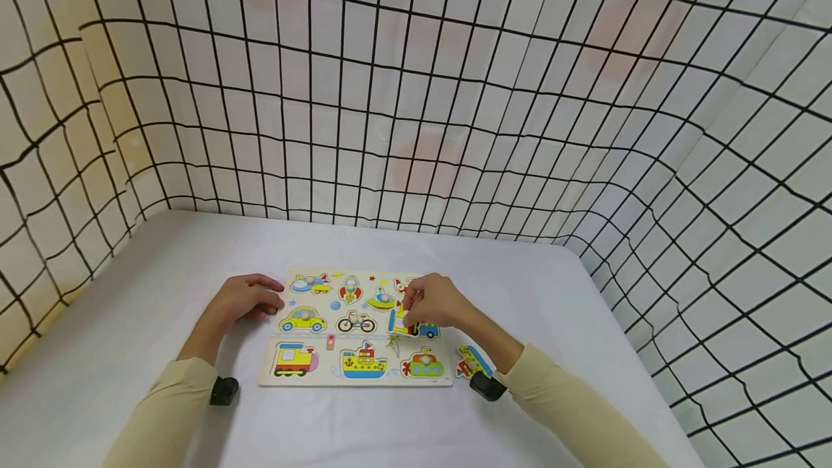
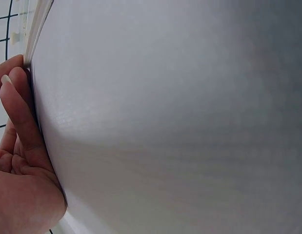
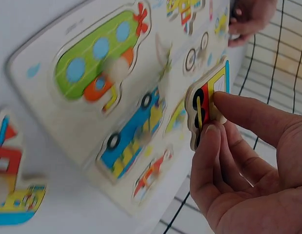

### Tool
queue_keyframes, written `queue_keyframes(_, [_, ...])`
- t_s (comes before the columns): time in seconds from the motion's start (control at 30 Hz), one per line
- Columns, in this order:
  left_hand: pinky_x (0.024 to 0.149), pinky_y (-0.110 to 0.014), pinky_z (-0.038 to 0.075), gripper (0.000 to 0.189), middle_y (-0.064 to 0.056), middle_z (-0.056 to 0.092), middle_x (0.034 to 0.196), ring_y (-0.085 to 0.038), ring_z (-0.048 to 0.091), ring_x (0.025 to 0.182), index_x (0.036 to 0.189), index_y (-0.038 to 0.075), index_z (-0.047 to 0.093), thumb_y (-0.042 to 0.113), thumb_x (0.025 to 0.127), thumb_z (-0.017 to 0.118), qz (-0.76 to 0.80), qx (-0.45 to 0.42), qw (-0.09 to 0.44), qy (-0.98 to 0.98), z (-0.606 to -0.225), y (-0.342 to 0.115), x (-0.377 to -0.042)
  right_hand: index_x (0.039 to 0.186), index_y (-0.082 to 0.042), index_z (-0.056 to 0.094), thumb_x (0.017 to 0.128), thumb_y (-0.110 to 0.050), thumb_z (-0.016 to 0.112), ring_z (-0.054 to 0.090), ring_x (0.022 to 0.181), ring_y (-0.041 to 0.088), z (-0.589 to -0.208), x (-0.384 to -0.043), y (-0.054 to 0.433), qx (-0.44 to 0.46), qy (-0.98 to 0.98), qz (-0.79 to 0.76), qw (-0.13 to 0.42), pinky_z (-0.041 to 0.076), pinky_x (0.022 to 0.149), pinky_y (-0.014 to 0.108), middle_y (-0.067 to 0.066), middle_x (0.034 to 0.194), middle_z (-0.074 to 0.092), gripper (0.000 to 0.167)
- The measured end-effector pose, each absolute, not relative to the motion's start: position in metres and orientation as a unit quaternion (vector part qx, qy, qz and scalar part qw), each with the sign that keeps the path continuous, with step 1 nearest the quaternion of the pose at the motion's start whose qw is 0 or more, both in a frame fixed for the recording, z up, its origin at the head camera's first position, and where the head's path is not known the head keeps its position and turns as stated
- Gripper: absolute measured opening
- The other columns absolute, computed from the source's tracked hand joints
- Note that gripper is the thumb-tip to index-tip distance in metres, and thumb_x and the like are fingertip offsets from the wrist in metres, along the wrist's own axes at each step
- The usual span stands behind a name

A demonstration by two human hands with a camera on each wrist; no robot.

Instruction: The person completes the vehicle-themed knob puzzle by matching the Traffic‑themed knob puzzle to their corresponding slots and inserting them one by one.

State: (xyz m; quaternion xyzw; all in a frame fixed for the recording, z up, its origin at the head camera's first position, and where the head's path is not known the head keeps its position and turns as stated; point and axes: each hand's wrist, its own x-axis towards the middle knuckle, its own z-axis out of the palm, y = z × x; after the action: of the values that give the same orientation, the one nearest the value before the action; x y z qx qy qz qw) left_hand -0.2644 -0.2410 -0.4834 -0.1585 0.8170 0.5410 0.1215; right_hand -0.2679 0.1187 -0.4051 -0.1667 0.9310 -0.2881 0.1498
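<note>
My right hand [image 1: 429, 300] pinches a wooden train puzzle piece [image 3: 204, 97] between thumb and fingers, held above the right part of the puzzle board [image 1: 325, 381]. The piece is tilted, with its printed face partly covered by the fingers in the right wrist view. My left hand [image 1: 245, 296] rests at the board's left edge, its fingers loosely bent and the fingertips right at the rim. A train-shaped place [image 1: 294, 360] shows at the board's lower left, and a ship picture [image 1: 364, 364] in the middle of the bottom row.
A loose ship piece [image 1: 473, 362] lies on the white table right of the board, beside the right forearm. Knobbed pieces sit in the board, among them a submarine [image 1: 424, 365], a car [image 1: 302, 319] and a bus [image 3: 133, 134]. Black wire mesh [image 1: 364, 128] surrounds the table.
</note>
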Motion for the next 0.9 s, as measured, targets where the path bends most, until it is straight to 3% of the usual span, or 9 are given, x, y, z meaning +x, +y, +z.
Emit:
queue_keyframes(0.37, [0.062, -0.025, 0.053, 0.045, -0.005, 0.072, 0.078, -0.019, 0.064, 0.068, 0.124, 0.001, 0.065, 0.017, 0.084, 0.076, 0.544, -0.155, 0.120, 0.816, -0.484, -0.241, -0.267, 0.076, -0.015, 0.071, 0.072, -0.008, 0.086, 0.054, 0.059, 0.009, -0.421, -0.253, 0.058, -0.222, 0.914, -0.294, 0.171, 0.043, 0.056, 0.024, -0.005, 0.064, 0.064, 0.017])
queue_keyframes(0.43, [0.062, -0.025, 0.052, 0.045, -0.005, 0.071, 0.078, -0.018, 0.063, 0.068, 0.124, 0.001, 0.065, 0.017, 0.084, 0.076, 0.544, -0.155, 0.121, 0.816, -0.484, -0.241, -0.267, 0.075, -0.015, 0.070, 0.073, -0.009, 0.087, 0.054, 0.060, 0.008, -0.423, -0.250, 0.049, -0.228, 0.913, -0.288, 0.175, 0.046, 0.060, 0.027, -0.006, 0.064, 0.064, 0.018])
queue_keyframes(0.47, [0.062, -0.025, 0.052, 0.044, -0.004, 0.071, 0.077, -0.018, 0.063, 0.068, 0.124, 0.001, 0.066, 0.017, 0.084, 0.076, 0.545, -0.157, 0.121, 0.815, -0.484, -0.241, -0.267, 0.075, -0.015, 0.070, 0.073, -0.009, 0.087, 0.055, 0.060, 0.008, -0.424, -0.248, 0.044, -0.231, 0.913, -0.286, 0.175, 0.050, 0.070, 0.029, -0.006, 0.064, 0.064, 0.018])
queue_keyframes(0.57, [0.062, -0.024, 0.052, 0.044, -0.005, 0.071, 0.078, -0.019, 0.063, 0.068, 0.124, 0.001, 0.065, 0.017, 0.084, 0.076, 0.544, -0.155, 0.120, 0.816, -0.482, -0.240, -0.266, 0.074, -0.016, 0.069, 0.074, -0.012, 0.087, 0.055, 0.061, 0.007, -0.425, -0.244, 0.032, -0.238, 0.916, -0.273, 0.171, 0.051, 0.079, 0.033, -0.008, 0.065, 0.064, 0.019])
queue_keyframes(0.67, [0.061, -0.023, 0.051, 0.044, -0.004, 0.071, 0.078, -0.018, 0.063, 0.068, 0.124, 0.001, 0.066, 0.017, 0.084, 0.075, 0.542, -0.157, 0.120, 0.817, -0.481, -0.239, -0.265, 0.072, -0.018, 0.068, 0.075, -0.016, 0.088, 0.054, 0.061, 0.006, -0.425, -0.239, 0.021, -0.245, 0.920, -0.261, 0.162, 0.050, 0.075, 0.027, -0.009, 0.064, 0.062, 0.020])
queue_keyframes(0.7, [0.061, -0.023, 0.051, 0.044, -0.004, 0.071, 0.078, -0.018, 0.063, 0.068, 0.125, 0.001, 0.065, 0.017, 0.085, 0.075, 0.541, -0.157, 0.120, 0.817, -0.480, -0.239, -0.265, 0.070, -0.018, 0.067, 0.075, -0.018, 0.087, 0.053, 0.061, 0.006, -0.426, -0.238, 0.017, -0.249, 0.921, -0.256, 0.159, 0.047, 0.064, 0.025, -0.010, 0.064, 0.061, 0.021])
queue_keyframes(0.77, [0.060, -0.022, 0.050, 0.044, -0.003, 0.071, 0.078, -0.017, 0.063, 0.068, 0.125, 0.002, 0.065, 0.018, 0.085, 0.075, 0.540, -0.157, 0.122, 0.817, -0.479, -0.239, -0.265, 0.068, -0.017, 0.066, 0.075, -0.018, 0.088, 0.052, 0.062, 0.005, -0.427, -0.236, 0.012, -0.255, 0.919, -0.256, 0.155, 0.044, 0.058, 0.022, -0.010, 0.062, 0.059, 0.022])
queue_keyframes(0.9, [0.059, -0.022, 0.049, 0.044, -0.002, 0.070, 0.076, -0.016, 0.062, 0.068, 0.125, 0.002, 0.065, 0.017, 0.086, 0.075, 0.539, -0.157, 0.123, 0.818, -0.478, -0.239, -0.263, 0.064, -0.016, 0.066, 0.075, -0.020, 0.087, 0.051, 0.064, 0.004, -0.427, -0.234, 0.001, -0.263, 0.916, -0.259, 0.159, 0.041, 0.061, 0.020, -0.010, 0.059, 0.058, 0.025])
